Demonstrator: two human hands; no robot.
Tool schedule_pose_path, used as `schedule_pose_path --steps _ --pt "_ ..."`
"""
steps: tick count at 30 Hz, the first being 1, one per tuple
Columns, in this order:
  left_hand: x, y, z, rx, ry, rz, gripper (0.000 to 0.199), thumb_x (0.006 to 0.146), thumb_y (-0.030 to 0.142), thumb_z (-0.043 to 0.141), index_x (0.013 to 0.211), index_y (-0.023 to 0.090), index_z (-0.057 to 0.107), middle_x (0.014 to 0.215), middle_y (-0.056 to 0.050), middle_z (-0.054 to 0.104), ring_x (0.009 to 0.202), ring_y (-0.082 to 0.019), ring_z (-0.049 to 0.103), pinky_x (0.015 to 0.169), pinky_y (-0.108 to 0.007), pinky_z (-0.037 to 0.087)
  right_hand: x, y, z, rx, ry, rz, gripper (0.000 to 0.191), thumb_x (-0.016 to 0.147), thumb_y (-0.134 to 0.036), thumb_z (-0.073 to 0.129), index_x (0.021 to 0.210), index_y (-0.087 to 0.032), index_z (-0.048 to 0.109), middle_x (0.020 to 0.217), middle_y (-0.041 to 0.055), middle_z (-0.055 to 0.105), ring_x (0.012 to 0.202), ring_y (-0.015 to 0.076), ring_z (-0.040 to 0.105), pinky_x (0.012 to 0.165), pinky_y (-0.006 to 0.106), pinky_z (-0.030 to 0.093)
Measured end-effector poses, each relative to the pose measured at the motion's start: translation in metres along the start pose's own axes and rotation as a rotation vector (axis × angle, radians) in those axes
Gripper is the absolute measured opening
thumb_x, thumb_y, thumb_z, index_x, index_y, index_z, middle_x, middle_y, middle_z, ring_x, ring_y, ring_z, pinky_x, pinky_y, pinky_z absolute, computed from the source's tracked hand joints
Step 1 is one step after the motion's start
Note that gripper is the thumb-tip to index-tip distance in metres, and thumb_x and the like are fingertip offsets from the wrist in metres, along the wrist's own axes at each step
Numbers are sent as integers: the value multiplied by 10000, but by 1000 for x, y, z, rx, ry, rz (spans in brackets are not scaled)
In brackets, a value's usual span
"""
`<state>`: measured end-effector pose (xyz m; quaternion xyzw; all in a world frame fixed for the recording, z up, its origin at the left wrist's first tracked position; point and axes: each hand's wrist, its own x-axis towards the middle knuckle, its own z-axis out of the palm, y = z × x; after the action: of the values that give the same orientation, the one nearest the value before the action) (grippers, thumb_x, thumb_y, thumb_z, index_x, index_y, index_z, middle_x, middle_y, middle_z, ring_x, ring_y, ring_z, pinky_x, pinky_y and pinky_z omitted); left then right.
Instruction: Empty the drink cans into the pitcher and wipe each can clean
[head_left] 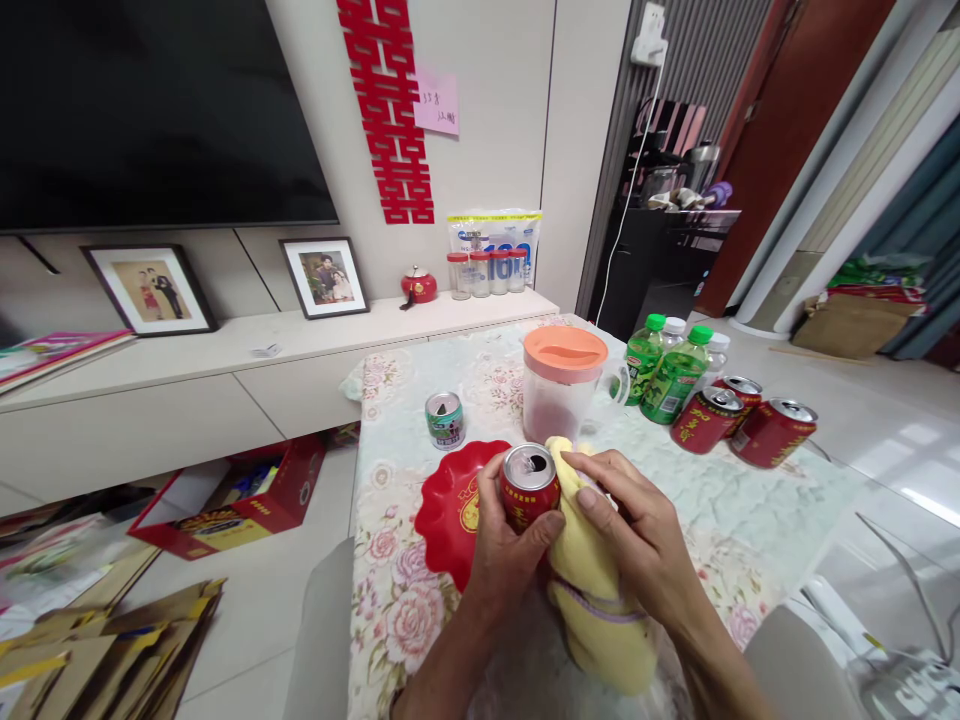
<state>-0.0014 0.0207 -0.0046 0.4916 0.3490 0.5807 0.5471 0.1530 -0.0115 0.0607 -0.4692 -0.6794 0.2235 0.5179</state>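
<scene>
My left hand (504, 555) is wrapped round a red can (527, 490) with an opened top, held upright over the right part of a red scalloped plate (442, 505). A yellow cloth (592, 560) is pinched in my right hand (637, 520), and its upper end lies against the can's right side. The cloth hangs down toward the table's near edge. Just behind the can stands a clear pitcher (559, 400) with an orange lid. Left of the pitcher is a small green can (445, 420).
Green bottles (679, 375) and several red cans (705, 420) stand at the right of the flower-patterned table (401, 590). Behind are a white cabinet (255, 350) with framed photos and red-lidded jars (480, 275). Grey chairs (321, 630) flank the table.
</scene>
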Motion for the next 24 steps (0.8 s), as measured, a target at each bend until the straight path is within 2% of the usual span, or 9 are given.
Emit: schedule_pose_path --steps 4,11,14,18,20,22,24 --pt "-2 6 2 -44 -39 -26 819 725 509 842 1373 255 410 1363 -131 649 1255 -360 638 1047 -509 530 2 3 5 -99 -8 -87 410 1018 -291 541 1420 -266 620 1082 72 643 1018 199 628 888 328 504" --pt "-3 8 5 -18 8 38 783 714 557 840 1327 269 448 1327 -128 660 1227 -349 655 1039 -511 544 9 17 8 -167 -122 41 375 1046 -299 451 1355 -281 662 988 66 643 969 219 624 872 362 511" --pt "-4 7 4 -17 30 34 817 711 546 846 1348 261 421 1355 -147 629 1244 -349 641 1045 -512 537 11 22 6 -207 -206 78 336 1044 -282 446 1256 -278 706 907 47 635 897 216 614 817 357 497" --pt "-5 9 4 -23 56 37 790 712 524 851 1317 246 426 1338 -138 627 1231 -337 645 1045 -493 531 12 26 6 -306 -331 117 287 1030 -251 457 978 -257 739 794 24 616 811 204 591 738 328 457" --pt "-4 10 5 -17 66 34 789 706 519 857 1308 242 429 1349 -141 622 1246 -340 637 1047 -487 528 12 26 7 -328 -352 140 292 1022 -224 456 889 -243 715 779 22 622 808 202 590 732 321 447" --pt "-2 10 5 -8 70 32 803 691 527 865 1304 236 436 1354 -149 623 1254 -350 634 1042 -489 531 10 26 8 -334 -343 160 285 1016 -199 447 920 -233 713 812 31 633 833 206 599 758 328 456" --pt "-1 9 6 9 55 24 809 696 536 858 1322 234 443 1339 -151 641 1246 -354 643 1032 -492 539 9 25 9 -307 -310 169 283 1022 -211 439 1038 -230 721 871 44 642 873 213 611 796 344 469"
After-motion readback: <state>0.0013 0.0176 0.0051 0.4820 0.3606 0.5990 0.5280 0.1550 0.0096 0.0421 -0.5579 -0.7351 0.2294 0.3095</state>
